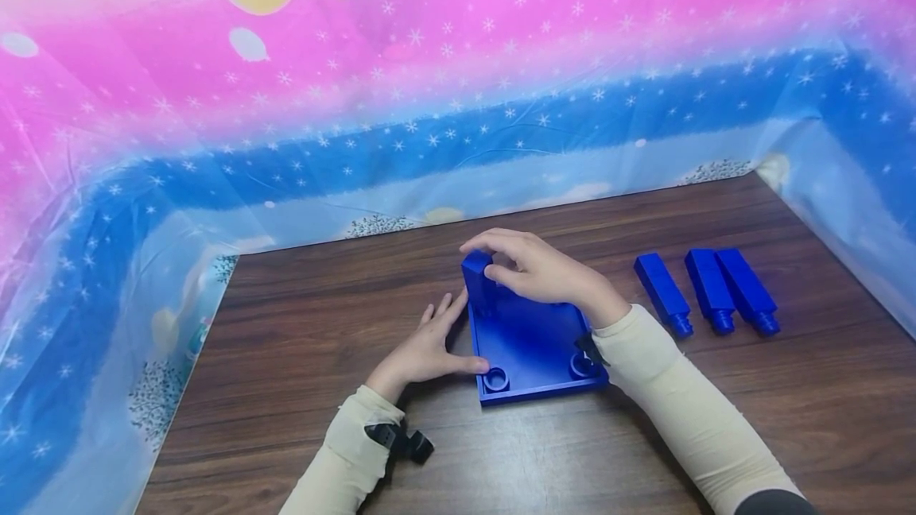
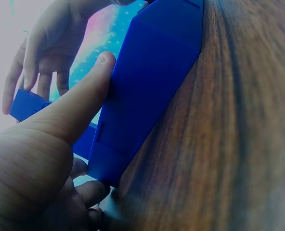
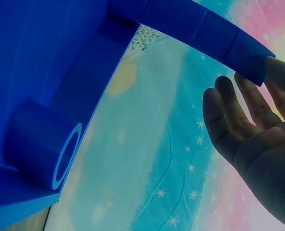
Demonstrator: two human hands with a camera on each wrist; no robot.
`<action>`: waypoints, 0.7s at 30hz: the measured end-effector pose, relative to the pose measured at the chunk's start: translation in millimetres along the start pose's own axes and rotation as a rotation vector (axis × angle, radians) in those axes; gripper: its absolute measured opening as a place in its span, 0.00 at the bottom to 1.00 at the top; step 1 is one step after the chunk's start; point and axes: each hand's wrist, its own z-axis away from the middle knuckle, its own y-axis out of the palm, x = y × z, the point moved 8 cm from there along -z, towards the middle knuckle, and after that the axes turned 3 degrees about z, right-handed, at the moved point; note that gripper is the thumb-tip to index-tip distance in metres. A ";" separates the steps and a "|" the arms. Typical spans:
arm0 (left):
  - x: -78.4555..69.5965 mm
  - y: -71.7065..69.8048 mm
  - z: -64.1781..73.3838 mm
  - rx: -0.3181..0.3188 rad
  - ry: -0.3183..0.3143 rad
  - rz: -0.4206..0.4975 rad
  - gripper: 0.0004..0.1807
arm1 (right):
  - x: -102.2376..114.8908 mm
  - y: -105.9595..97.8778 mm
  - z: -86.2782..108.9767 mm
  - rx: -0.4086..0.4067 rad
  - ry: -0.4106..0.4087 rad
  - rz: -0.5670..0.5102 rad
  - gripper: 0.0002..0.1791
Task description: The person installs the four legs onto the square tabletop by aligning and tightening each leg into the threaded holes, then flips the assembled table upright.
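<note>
A blue square tray-like base (image 1: 529, 344) lies on the table, its raised rim upward. Round sockets show at its near left corner (image 1: 496, 379) and near right corner (image 1: 583, 368). At the far left corner a blue square leg (image 1: 475, 283) stands upright. My right hand (image 1: 537, 267) pinches the top of this leg between thumb and fingers; the right wrist view shows the leg (image 3: 214, 36) with the thumb on one face. Spread along the base's left side, my left hand (image 1: 429, 350) has its thumb on the rim near the front corner, fingers pointing toward the leg.
To the right of the base, three loose blue legs (image 1: 664, 296) with threaded ends lie on the brown wooden table (image 1: 322, 316). Two of them lie side by side, close together. A patterned pink and blue cloth (image 1: 444, 125) hangs behind the table and around its sides.
</note>
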 end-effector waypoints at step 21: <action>-0.9 0.3 0.4 0.008 0.011 0.003 0.69 | 0.5 -0.6 1.0 -0.005 0.026 0.026 0.22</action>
